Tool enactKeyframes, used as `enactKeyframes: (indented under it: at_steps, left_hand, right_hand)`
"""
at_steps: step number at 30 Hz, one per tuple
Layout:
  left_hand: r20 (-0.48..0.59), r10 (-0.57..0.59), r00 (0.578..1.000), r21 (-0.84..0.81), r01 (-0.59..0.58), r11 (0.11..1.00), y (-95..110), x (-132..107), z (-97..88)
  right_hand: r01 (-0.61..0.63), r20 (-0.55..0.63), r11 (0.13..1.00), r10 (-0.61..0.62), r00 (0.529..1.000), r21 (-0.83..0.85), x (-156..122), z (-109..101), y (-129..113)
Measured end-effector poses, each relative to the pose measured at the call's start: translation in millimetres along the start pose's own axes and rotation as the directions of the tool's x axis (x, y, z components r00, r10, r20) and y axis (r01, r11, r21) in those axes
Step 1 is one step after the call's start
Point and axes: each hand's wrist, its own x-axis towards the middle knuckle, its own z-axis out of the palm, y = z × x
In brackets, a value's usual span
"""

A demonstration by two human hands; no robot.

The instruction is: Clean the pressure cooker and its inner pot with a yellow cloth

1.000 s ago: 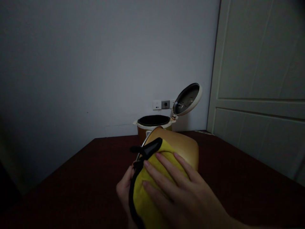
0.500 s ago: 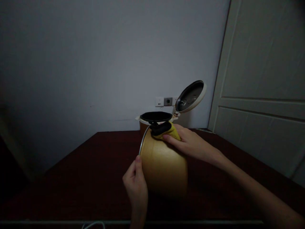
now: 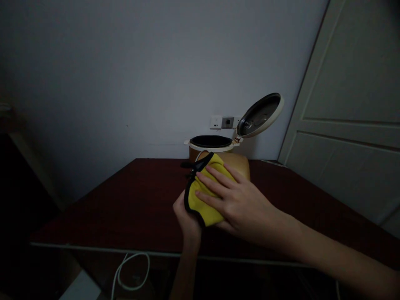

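Note:
A golden cooking pot (image 3: 239,163) is held tilted above the table, mostly covered by a yellow cloth (image 3: 204,206) with a black border. My right hand (image 3: 231,196) lies over the cloth with its fingers a little apart, pressing it against the pot's side. My left hand (image 3: 186,218) holds the pot's near left side; its fingers are partly hidden by the cloth. A dark handle (image 3: 186,165) sticks out at the pot's left. Behind stands a rice cooker (image 3: 194,153) with its lid (image 3: 261,114) raised.
The dark red table (image 3: 140,200) reaches back to the wall (image 3: 125,83), which carries sockets (image 3: 227,122) behind the cooker. A white cable (image 3: 131,287) loops below the table's front edge. On the right stands a pale door (image 3: 350,133).
The pot has been turned in my hands. My right hand and the cloth have come nearer and the cloth is spread out over the side. My view has shifted, showing more below the table edge.

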Motion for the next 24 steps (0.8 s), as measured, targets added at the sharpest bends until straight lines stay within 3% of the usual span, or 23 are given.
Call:
enactKeyframes:
  at_steps: [3, 7, 9, 13, 17, 21, 24]
  left_hand:
    - [0.024, -0.001, 1.0, 0.039, 0.0, 0.999, 0.3, -5.1, 1.3]
    - [-0.012, 0.02, 1.0, 0.153, -0.018, 0.988, -0.5, -9.7, 0.3]
    - [-0.025, 0.042, 0.999, 0.183, -0.037, 0.982, -2.4, -9.9, -1.9]
    - [-0.06, 0.019, 0.998, 0.15, -0.01, 0.989, -6.9, -7.0, -7.7]
    - [0.013, 0.012, 1.0, 0.082, -0.013, 0.997, -8.0, -6.0, -11.8]
    - [-0.01, 0.09, 0.996, 0.195, -0.086, 0.977, -9.8, -5.2, -18.7]
    - [-0.047, 0.169, 0.984, 0.315, -0.146, 0.938, -12.5, -0.1, -28.1]
  right_hand:
    - [-0.011, -0.025, 0.998, 0.012, 1.0, 0.054, -1.3, -2.4, 17.0]
    - [-0.188, -0.082, 0.947, 0.215, 0.973, 0.26, 0.1, -7.8, 62.5]
    - [-0.196, -0.074, 0.923, 0.233, 0.97, 0.332, 0.4, -7.4, 71.8]
    - [-0.043, -0.064, 0.98, 0.056, 0.996, 0.192, -4.7, 0.5, 46.2]
    - [0.078, 0.013, 0.989, -0.081, 0.997, 0.126, -13.1, 6.6, 14.7]
    - [0.061, -0.037, 0.986, -0.056, 0.998, 0.157, -12.3, -0.2, 24.1]
    - [-0.038, -0.093, 0.953, 0.069, 0.993, 0.302, -7.1, -5.4, 46.4]
